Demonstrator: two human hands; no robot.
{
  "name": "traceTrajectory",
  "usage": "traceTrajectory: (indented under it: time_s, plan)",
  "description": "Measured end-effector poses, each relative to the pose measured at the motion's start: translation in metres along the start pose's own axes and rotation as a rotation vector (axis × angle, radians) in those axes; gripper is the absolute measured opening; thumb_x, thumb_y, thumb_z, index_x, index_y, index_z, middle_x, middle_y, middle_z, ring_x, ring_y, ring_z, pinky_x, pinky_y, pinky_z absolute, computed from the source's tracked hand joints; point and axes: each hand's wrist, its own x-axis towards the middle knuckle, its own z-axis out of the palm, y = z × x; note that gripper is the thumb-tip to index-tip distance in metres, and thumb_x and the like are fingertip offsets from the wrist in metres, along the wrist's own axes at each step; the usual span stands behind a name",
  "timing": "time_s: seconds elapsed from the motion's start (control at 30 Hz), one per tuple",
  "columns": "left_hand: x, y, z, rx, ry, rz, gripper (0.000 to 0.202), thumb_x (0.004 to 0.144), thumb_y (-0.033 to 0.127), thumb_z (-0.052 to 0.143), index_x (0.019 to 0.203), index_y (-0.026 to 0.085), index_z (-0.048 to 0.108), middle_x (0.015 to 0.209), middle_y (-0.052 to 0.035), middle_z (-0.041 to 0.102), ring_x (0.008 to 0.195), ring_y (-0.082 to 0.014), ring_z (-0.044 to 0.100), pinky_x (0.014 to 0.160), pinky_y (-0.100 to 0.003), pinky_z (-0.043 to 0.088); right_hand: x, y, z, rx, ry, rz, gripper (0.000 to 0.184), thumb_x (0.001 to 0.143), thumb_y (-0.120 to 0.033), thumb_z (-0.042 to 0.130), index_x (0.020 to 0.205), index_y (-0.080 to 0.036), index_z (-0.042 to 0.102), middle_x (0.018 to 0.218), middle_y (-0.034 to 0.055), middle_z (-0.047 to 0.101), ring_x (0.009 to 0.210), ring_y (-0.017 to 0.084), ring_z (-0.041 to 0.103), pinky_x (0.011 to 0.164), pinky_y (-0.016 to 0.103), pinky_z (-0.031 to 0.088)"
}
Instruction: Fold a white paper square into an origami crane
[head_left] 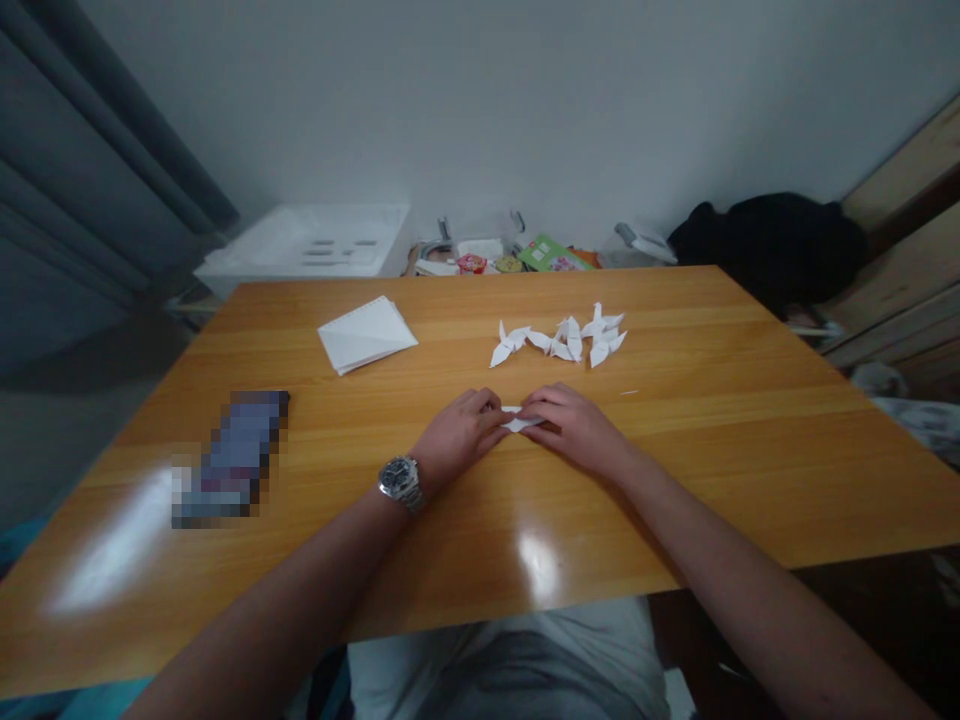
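Observation:
A small folded piece of white paper (514, 421) lies between my two hands, low over the middle of the wooden table (360, 420). My left hand (466, 425) pinches its left end, and a metal wristwatch (400, 481) sits on that wrist. The right end is in the closed fingers of my right hand (571, 423), which cover part of the paper. Just beyond the hands stand several folded white paper cranes (561, 340) in a loose group. A stack of white paper sheets (366, 335) rests farther left.
A pixelated phone-like object (238, 450) lies at the left of the table. Behind the far edge are a white plastic tray (315, 240), a green booklet (553, 254) and a black bundle (769, 245). A thin white strip (628, 392) lies right of my hands.

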Motion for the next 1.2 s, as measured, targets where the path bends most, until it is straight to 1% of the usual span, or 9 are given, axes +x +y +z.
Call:
traceTrajectory:
  time_s: [0.1, 0.23, 0.4, 0.5, 0.6, 0.77, 0.93, 1.03, 1.2]
  plan:
    - [0.0009, 0.0006, 0.0001, -0.008, 0.005, -0.001, 0.026, 0.100, 0.031, 0.051, 0.116, 0.021, 0.070, 0.105, -0.0084, 0.060, 0.096, -0.0205, 0.056, 0.087, -0.035, 0.051, 0.0010, -0.0031, 0.0000, 0.019, -0.001, -0.001, 0.008, 0.094, -0.026, 0.065, 0.093, -0.021, 0.071, 0.097, 0.0073, 0.068, 0.094, 0.022, 0.060, 0.084, 0.037, 0.048]
    - [0.0016, 0.0009, 0.0009, -0.037, 0.024, -0.007, 0.027, 0.100, 0.031, 0.050, 0.114, 0.021, 0.071, 0.105, -0.0086, 0.061, 0.095, -0.0200, 0.057, 0.087, -0.034, 0.051, 0.0014, -0.0056, 0.0012, 0.078, -0.003, 0.039, 0.010, 0.095, -0.025, 0.063, 0.087, -0.021, 0.069, 0.095, 0.0067, 0.066, 0.090, 0.020, 0.061, 0.081, 0.035, 0.049]
    - [0.0016, -0.0002, 0.0018, -0.147, 0.067, -0.050, 0.024, 0.099, 0.031, 0.053, 0.109, 0.020, 0.072, 0.103, -0.0084, 0.062, 0.095, -0.0197, 0.059, 0.088, -0.034, 0.051, 0.0012, -0.0051, 0.0018, 0.154, 0.005, 0.092, 0.009, 0.095, -0.025, 0.062, 0.090, -0.020, 0.068, 0.094, 0.0062, 0.065, 0.088, 0.019, 0.061, 0.079, 0.032, 0.050]
    - [0.0018, -0.0005, 0.0013, -0.219, 0.085, -0.070, 0.020, 0.098, 0.032, 0.055, 0.103, 0.021, 0.072, 0.101, -0.0070, 0.063, 0.094, -0.0192, 0.060, 0.087, -0.033, 0.051, 0.0012, -0.0050, 0.0008, 0.199, 0.009, 0.113, 0.009, 0.094, -0.025, 0.062, 0.094, -0.021, 0.069, 0.094, 0.0055, 0.065, 0.086, 0.018, 0.062, 0.076, 0.031, 0.050]
    - [0.0021, -0.0004, 0.0011, -0.221, 0.083, -0.079, 0.019, 0.097, 0.032, 0.057, 0.097, 0.021, 0.072, 0.100, -0.0065, 0.063, 0.094, -0.0192, 0.060, 0.086, -0.033, 0.050, 0.0016, -0.0049, 0.0004, 0.213, 0.002, 0.105, 0.011, 0.095, -0.025, 0.061, 0.094, -0.021, 0.071, 0.095, 0.0059, 0.065, 0.087, 0.018, 0.062, 0.077, 0.031, 0.050]
    - [0.0032, 0.0010, 0.0020, -0.235, 0.102, -0.111, 0.019, 0.097, 0.030, 0.056, 0.095, 0.020, 0.071, 0.098, -0.0056, 0.063, 0.093, -0.0190, 0.060, 0.086, -0.033, 0.050, 0.0037, -0.0052, 0.0020, 0.186, 0.012, 0.114, 0.011, 0.095, -0.023, 0.060, 0.093, -0.020, 0.070, 0.092, 0.0060, 0.064, 0.087, 0.019, 0.061, 0.078, 0.032, 0.050]
    - [0.0057, 0.0020, 0.0041, -0.283, 0.118, -0.162, 0.016, 0.096, 0.027, 0.056, 0.092, 0.019, 0.070, 0.095, -0.0052, 0.064, 0.092, -0.0186, 0.061, 0.085, -0.032, 0.050, 0.0060, -0.0042, 0.0061, 0.194, 0.049, 0.151, 0.011, 0.094, -0.022, 0.060, 0.087, -0.019, 0.068, 0.092, 0.0061, 0.060, 0.084, 0.018, 0.059, 0.076, 0.032, 0.050]
    - [0.0065, 0.0015, 0.0044, -0.299, 0.126, -0.161, 0.016, 0.096, 0.027, 0.056, 0.092, 0.019, 0.070, 0.094, -0.0051, 0.064, 0.091, -0.0185, 0.061, 0.085, -0.032, 0.050, 0.0058, -0.0028, 0.0072, 0.213, 0.052, 0.159, 0.011, 0.094, -0.022, 0.060, 0.087, -0.018, 0.067, 0.093, 0.0057, 0.058, 0.083, 0.017, 0.059, 0.074, 0.031, 0.050]
    - [0.0059, -0.0012, 0.0036, -0.339, 0.121, -0.128, 0.016, 0.095, 0.031, 0.058, 0.094, 0.020, 0.071, 0.097, -0.0053, 0.064, 0.093, -0.0186, 0.061, 0.087, -0.032, 0.050, 0.0043, -0.0047, 0.0035, 0.242, 0.026, 0.164, 0.007, 0.093, -0.021, 0.061, 0.090, -0.020, 0.067, 0.094, 0.0049, 0.059, 0.084, 0.017, 0.059, 0.076, 0.030, 0.049]
